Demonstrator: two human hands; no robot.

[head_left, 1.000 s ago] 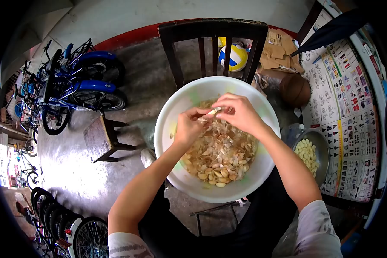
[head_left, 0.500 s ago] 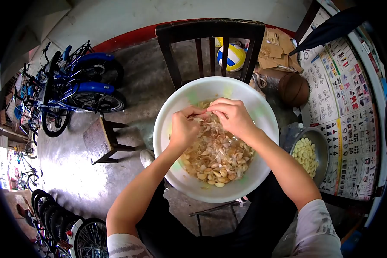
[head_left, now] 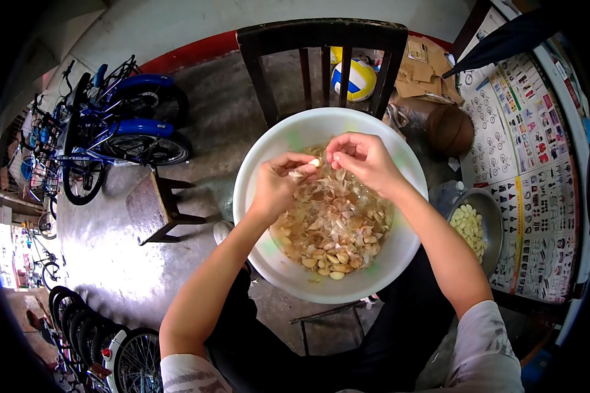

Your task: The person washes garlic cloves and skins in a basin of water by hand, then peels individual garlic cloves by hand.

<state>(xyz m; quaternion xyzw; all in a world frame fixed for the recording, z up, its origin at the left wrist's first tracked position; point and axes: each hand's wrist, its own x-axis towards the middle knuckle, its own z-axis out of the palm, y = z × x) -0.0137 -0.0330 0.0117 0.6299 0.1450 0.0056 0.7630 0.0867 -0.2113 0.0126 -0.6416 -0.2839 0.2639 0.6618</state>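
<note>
Above a large white basin (head_left: 259,259), my left hand (head_left: 283,180) pinches a pale garlic clove (head_left: 317,162) between thumb and fingertips. A whitish bit, perhaps skin, shows lower against its fingers. Just to the right, my right hand (head_left: 362,162) is closed in a pinch, its fingertips apart from the clove. Whatever it holds is too small to make out. Loose garlic skins (head_left: 337,206) float in the basin's water below both hands. Several garlic cloves (head_left: 331,261) lie together at the basin's near side.
A dark wooden chair (head_left: 321,29) stands behind the basin. To the right, a metal bowl (head_left: 495,245) holds peeled cloves (head_left: 468,229). A volleyball (head_left: 355,80), a brown basketball (head_left: 450,131) and cardboard (head_left: 426,69) lie beyond. A wooden stool (head_left: 156,208) and bicycles (head_left: 121,128) are at left.
My hands have drawn apart from their touching position. The garlic clove now shows in my left fingertips, while my right hand has shifted slightly right.
</note>
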